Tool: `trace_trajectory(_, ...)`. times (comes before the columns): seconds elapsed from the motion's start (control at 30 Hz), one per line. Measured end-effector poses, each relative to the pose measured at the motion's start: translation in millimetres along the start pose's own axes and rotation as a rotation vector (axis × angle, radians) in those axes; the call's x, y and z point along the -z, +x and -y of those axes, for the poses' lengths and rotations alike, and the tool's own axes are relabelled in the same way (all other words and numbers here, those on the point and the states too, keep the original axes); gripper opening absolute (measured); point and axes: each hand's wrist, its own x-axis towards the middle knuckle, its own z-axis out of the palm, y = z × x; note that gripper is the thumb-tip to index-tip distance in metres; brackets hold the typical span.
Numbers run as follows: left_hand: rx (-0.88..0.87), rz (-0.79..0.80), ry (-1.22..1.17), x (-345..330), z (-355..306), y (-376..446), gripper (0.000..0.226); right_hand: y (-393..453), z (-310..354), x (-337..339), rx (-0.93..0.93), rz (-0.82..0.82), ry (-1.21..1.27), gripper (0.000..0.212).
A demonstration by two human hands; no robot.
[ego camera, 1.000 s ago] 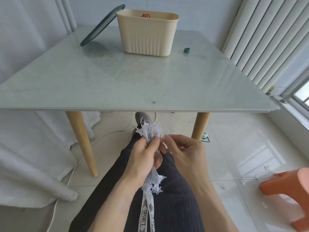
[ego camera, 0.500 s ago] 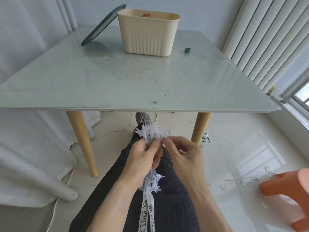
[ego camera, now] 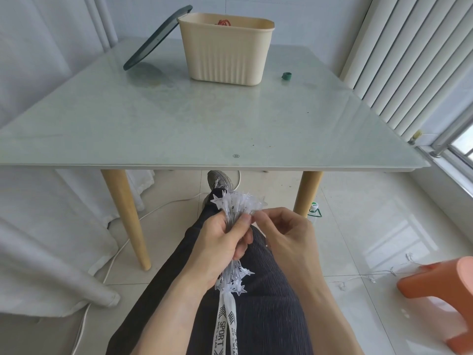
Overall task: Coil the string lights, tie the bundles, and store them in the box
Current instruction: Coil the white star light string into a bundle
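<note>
My left grip (ego camera: 220, 242) clamps the star light bundle (ego camera: 236, 204); my right grip (ego camera: 284, 233) pinches its wire, which trails on the floor and may snag, loosening the coil

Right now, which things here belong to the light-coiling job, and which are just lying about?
Job: string lights bundle gripped in left hand; right hand pinching at it; loose strand on floor; beige box; lid.
Lying about: green ring; orange stool; white cable.
</note>
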Motion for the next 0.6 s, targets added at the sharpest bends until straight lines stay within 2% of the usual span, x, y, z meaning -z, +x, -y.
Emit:
trace_trajectory(0.1, -0.018, 0.043, 0.032, 1.9, 0.9, -0.4, 0.025, -1.0, -1.1, 0.6, 0.023, -0.127, 0.029, 0.023)
trace_trajectory(0.17, -0.028, 0.030, 0.071, 1.4, 1.4, -0.3, 0.031, -3.7, -1.0, 0.7, 0.052, -0.132, 0.041, 0.022)
trace_trajectory(0.3, -0.055, -0.026, 0.057, 1.8, 2.3, 1.6, 0.041, -5.2, 0.6, 2.9, 0.015, 0.032, 0.126, 0.012)
trace_trajectory(0.47, -0.043, -0.006, 0.033, 0.3, 2.2, 1.1, 0.041, -1.9, -5.6, 1.1, 0.010, 0.144, 0.162, 0.022)
trace_trajectory(0.6, -0.039, 0.023, 0.008, -0.8, 2.0, 1.3, 0.039, -3.0, -5.9, 2.6, 0.043, 0.215, 0.260, 0.019)
